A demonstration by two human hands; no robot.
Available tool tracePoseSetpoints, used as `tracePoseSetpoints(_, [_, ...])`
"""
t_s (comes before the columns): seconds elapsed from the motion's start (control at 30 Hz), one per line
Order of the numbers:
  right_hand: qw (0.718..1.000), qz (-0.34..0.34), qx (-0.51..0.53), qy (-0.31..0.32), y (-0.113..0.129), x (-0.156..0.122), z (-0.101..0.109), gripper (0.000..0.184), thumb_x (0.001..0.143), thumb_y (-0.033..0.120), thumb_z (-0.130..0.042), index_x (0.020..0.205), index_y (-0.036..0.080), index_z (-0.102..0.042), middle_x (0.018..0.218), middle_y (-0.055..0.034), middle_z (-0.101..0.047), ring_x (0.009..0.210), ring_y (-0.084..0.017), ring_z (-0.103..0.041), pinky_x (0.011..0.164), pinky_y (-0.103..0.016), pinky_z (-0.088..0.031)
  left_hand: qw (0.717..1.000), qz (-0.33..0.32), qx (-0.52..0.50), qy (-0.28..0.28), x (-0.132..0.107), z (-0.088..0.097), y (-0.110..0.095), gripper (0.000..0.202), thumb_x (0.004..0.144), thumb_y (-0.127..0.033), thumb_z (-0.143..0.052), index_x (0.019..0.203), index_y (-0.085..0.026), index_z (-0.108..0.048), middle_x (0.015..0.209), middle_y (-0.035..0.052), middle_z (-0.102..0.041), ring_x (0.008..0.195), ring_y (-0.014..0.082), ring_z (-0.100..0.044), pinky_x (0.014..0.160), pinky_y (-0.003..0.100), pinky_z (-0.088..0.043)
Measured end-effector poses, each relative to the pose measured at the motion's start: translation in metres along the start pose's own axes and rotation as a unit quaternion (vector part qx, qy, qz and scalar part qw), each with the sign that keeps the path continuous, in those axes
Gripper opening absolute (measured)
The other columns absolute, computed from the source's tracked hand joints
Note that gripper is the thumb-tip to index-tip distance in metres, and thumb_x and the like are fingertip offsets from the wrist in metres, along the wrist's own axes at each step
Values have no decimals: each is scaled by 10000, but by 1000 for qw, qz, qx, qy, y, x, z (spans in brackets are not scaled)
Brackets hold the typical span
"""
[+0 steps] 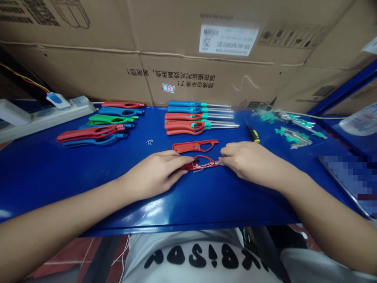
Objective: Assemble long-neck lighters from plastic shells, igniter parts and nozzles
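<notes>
A red lighter shell half with thin wires lies on the blue table between my hands. My left hand rests on the table, fingers closed on the shell's left end. My right hand pinches the shell's right tip, where a small metal part shows. A second red shell half lies just behind them, untouched.
Assembled lighters with metal tubes lie in a row at the back centre. Coloured shell halves are stacked back left. A screwdriver and green inner parts lie to the right. Cardboard boxes wall the rear. A power strip sits far left.
</notes>
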State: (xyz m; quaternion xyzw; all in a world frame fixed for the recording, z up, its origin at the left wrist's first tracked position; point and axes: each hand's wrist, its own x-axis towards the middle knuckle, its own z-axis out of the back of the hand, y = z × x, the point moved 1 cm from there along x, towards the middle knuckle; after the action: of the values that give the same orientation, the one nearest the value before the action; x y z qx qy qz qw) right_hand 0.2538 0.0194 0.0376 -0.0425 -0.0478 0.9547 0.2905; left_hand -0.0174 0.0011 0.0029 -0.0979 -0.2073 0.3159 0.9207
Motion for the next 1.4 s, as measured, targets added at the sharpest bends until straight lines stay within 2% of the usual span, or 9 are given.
tracePoseSetpoints(0.17, [993, -44, 110, 6, -7, -2, -1, 232, 975, 155, -522, 865, 146, -727, 867, -90, -661, 783, -213, -629, 689, -331, -444, 1000, -17, -2, 10, 0, 2, -1, 295, 1017, -232, -532, 1295, -193, -623, 1140, 79, -733, 1028, 213, -701, 911, 364, -587])
tracePoseSetpoints(0.27, [975, -31, 220, -31, -12, -2, -3, 179, 976, 222, -557, 1031, 165, -718, 1007, -88, -674, 869, -199, -644, 768, -318, -494, 1000, -22, 0, 12, 0, 1, 0, 291, 1018, -226, -532, 1293, -197, -621, 1214, 76, -722, 1080, 216, -689, 956, 375, -575])
tracePoseSetpoints(0.37, [957, -30, 280, -69, -10, 1, -8, 236, 962, 266, -601, 1174, 193, -674, 1133, -87, -660, 898, -182, -642, 770, -296, -505, 999, -30, -4, 14, 0, 0, 0, 292, 1022, -217, -522, 1295, -197, -625, 1285, 81, -690, 1157, 222, -653, 1018, 392, -546])
tracePoseSetpoints(0.5, [954, -28, 285, -91, -3, 10, -17, 170, 959, 259, -611, 1113, 205, -657, 1144, -84, -641, 927, -186, -629, 780, -300, -488, 999, -36, -18, 27, 0, -3, 1, 326, 1030, -190, -492, 1330, -213, -619, 1356, 78, -641, 1250, 225, -581, 1089, 410, -498])
tracePoseSetpoints(0.67, [948, -22, 302, -93, 0, 15, -20, 58, 963, 256, -599, 960, 200, -615, 1000, -48, -635, 845, -161, -589, 698, -264, -437, 998, -30, -38, 39, 1, -5, 2, 366, 1027, -168, -471, 1359, -238, -611, 1393, 86, -606, 1278, 242, -539, 1097, 434, -482])
tracePoseSetpoints(0.8, [942, -9, 321, -92, -2, 13, -20, 59, 923, 221, -631, 961, 204, -589, 963, -33, -643, 831, -158, -580, 706, -264, -430, 998, -25, -41, 42, 0, -6, 2, 369, 1023, -166, -468, 1349, -241, -622, 1378, 94, -601, 1232, 246, -547, 1072, 438, -487])
tracePoseSetpoints(0.97, [949, -17, 304, -81, 0, 15, -23, 96, 921, 225, -639, 1010, 212, -606, 1022, -40, -663, 896, -172, -608, 743, -277, -437, 998, -18, -51, 29, 2, -6, 1, 338, 1012, -159, -479, 1295, -229, -650, 1344, 100, -615, 1201, 245, -558, 1044, 424, -492])
tracePoseSetpoints(1.23, [952, -35, 288, -94, 2, 16, -24, 149, 931, 298, -640, 866, 203, -545, 865, -6, -615, 769, -144, -550, 658, -251, -385, 997, -7, -68, 28, 4, -6, -1, 271, 1004, -166, -490, 1226, -189, -643, 1304, 114, -613, 1153, 240, -556, 1024, 413, -479])
tracePoseSetpoints(1.4, [955, -40, 280, -85, 3, 19, -24, 92, 975, 295, -593, 950, 207, -593, 934, -27, -657, 824, -161, -598, 693, -263, -407, 997, -7, -69, 28, 4, -5, -2, 268, 1009, -174, -476, 1217, -195, -644, 1298, 115, -615, 1154, 239, -558, 1020, 410, -480])
